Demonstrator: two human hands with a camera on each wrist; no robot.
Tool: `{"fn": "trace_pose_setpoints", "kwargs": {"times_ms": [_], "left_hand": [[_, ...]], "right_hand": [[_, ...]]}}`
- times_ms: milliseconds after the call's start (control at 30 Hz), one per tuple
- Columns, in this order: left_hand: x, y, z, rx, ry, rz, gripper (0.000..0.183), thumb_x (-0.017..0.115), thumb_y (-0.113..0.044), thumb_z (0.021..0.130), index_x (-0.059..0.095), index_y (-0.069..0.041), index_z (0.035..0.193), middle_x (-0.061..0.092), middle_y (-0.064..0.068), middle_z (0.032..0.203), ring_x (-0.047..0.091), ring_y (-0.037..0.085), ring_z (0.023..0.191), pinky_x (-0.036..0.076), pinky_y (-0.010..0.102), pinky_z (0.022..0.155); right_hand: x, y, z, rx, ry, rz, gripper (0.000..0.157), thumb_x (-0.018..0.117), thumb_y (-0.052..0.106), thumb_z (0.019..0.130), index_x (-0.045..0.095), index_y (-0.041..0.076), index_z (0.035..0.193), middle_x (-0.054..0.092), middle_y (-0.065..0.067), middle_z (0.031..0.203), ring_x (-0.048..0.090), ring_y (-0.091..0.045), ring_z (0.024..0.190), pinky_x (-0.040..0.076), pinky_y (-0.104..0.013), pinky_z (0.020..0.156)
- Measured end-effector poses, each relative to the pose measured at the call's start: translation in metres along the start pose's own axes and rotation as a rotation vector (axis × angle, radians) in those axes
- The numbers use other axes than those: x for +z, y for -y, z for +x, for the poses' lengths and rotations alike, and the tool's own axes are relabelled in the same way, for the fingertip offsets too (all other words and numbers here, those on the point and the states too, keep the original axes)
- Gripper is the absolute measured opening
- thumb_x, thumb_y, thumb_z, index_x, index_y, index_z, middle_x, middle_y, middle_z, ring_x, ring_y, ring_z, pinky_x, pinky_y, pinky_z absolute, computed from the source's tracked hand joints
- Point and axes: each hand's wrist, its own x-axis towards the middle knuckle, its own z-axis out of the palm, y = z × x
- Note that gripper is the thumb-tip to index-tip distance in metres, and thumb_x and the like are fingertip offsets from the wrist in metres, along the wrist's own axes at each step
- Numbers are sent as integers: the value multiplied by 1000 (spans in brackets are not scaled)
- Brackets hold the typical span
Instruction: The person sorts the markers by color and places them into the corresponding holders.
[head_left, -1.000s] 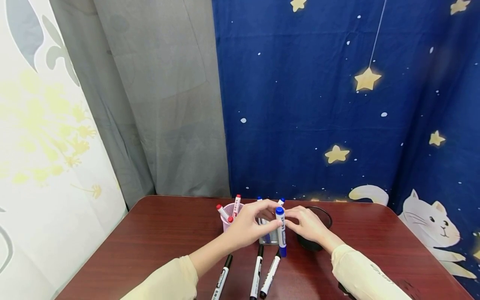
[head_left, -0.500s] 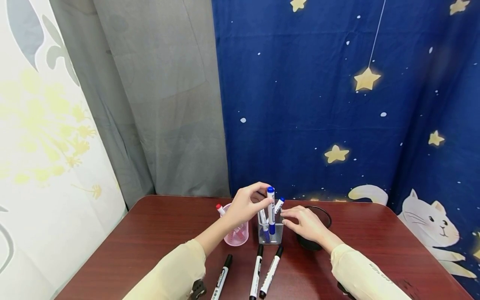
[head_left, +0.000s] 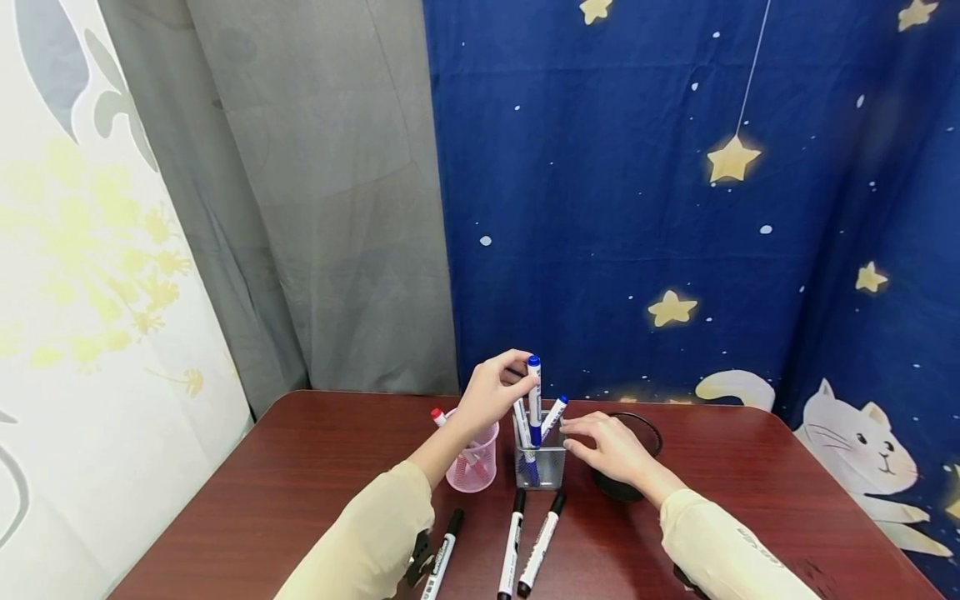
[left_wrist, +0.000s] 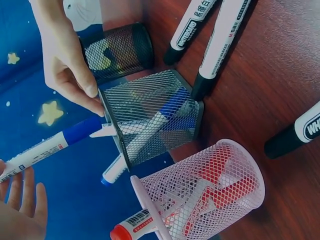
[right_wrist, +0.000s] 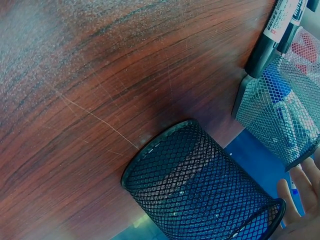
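My left hand pinches a blue whiteboard marker near its top and holds it upright over a silver mesh pen holder. In the left wrist view the blue end of this marker is at the holder's mouth. Two other blue markers lean inside the holder, one with its cap above the rim. My right hand has its fingertips at the holder's right rim, seen also in the left wrist view as the hand touching that rim.
A pink mesh cup with red markers stands left of the silver holder. Right of it, partly behind my right hand, is a black mesh cup. Several black markers lie on the table in front, including a black marker. Curtains hang behind.
My left hand has carried the blue marker up and left, from in front of the silver holder to above its opening. The right hand has stayed at the rim.
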Motion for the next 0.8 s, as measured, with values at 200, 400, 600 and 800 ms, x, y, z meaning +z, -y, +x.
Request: {"fn": "trace_pose_setpoints", "kwargs": {"times_ms": [200, 400, 600, 800], "left_hand": [[3, 6, 4, -30, -5, 17, 27, 65, -13, 80, 60, -5, 105, 60, 4, 84, 61, 12, 71, 47, 22, 60], [9, 12, 2, -41, -2, 33, 26, 64, -12, 80, 60, -4, 105, 61, 5, 84, 61, 13, 70, 47, 22, 59], [12, 17, -5, -64, 30, 44, 26, 63, -12, 81, 58, -5, 106, 61, 8, 93, 60, 17, 82, 47, 28, 69], [9, 16, -10, -36, 1, 64, 28, 62, -15, 83, 57, -5, 109, 58, 8, 104, 53, 18, 98, 41, 40, 81]], "right_hand": [[1, 0, -1, 21, 7, -8, 23, 61, 21, 82, 66, 9, 102, 61, -4, 106, 53, -20, 99, 40, -41, 81], [2, -1, -1, 27, 4, -14, 23, 62, 22, 82, 67, 9, 101, 61, -3, 106, 53, -20, 98, 40, -41, 81], [3, -1, -2, 34, 5, -13, 24, 61, 23, 83, 66, 10, 102, 61, -2, 107, 53, -20, 99, 40, -42, 81], [3, -2, -2, 45, 13, -11, 25, 61, 24, 83, 66, 11, 104, 61, -2, 107, 52, -20, 100, 39, -43, 81]]}}
